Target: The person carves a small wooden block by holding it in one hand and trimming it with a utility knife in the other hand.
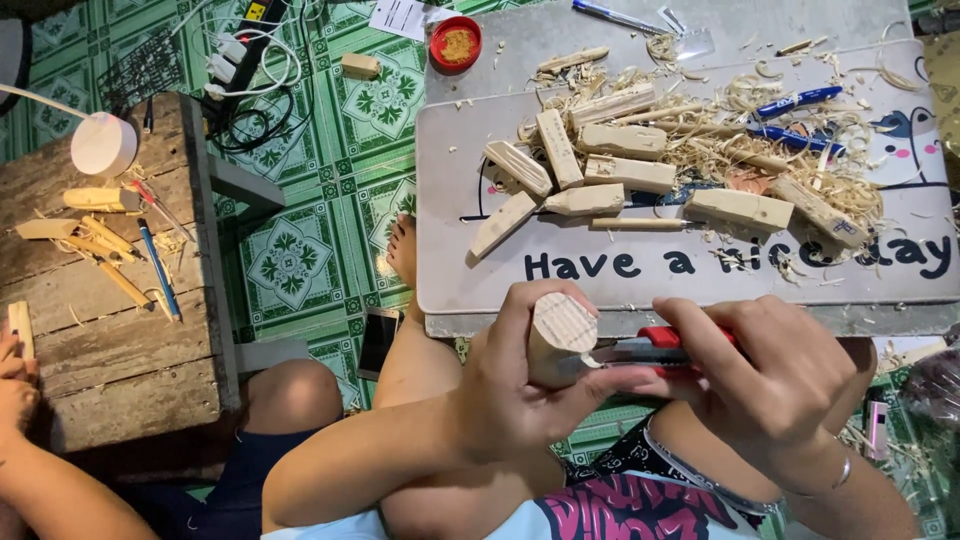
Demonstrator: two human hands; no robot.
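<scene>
Close above the person's lap, the left hand [505, 395] is wrapped around a short round wooden block [560, 338], fingers curled behind it and the thumb stretched out along its lower side. The block's pale cut end faces up toward the camera. The right hand [770, 385] is closed around a red-handled utility knife [655, 348], whose blade end meets the block at its lower right edge, just beside the left thumb. A thin bracelet [700, 475] circles the right wrist.

Just beyond the hands lies a low grey tabletop [450, 270] with printed lettering and a cartoon figure at its right end. On it sit many carved wooden pieces [615, 170] amid a heap of curly wood shavings [790, 160], with two blue pens [798, 100] among the shavings. Farther back a small red lid [456, 42] holds something yellowish.

To the left, a rough wooden bench [120, 360] carries more small wooden pieces [85, 235], a blue pen [160, 272] and a round white lamp base [103, 144]. Another person's hand [15, 385] rests at its left edge. Between bench and tabletop, green patterned floor tiles [295, 260] show, with a phone [378, 340] lying on them beside a bare knee.
</scene>
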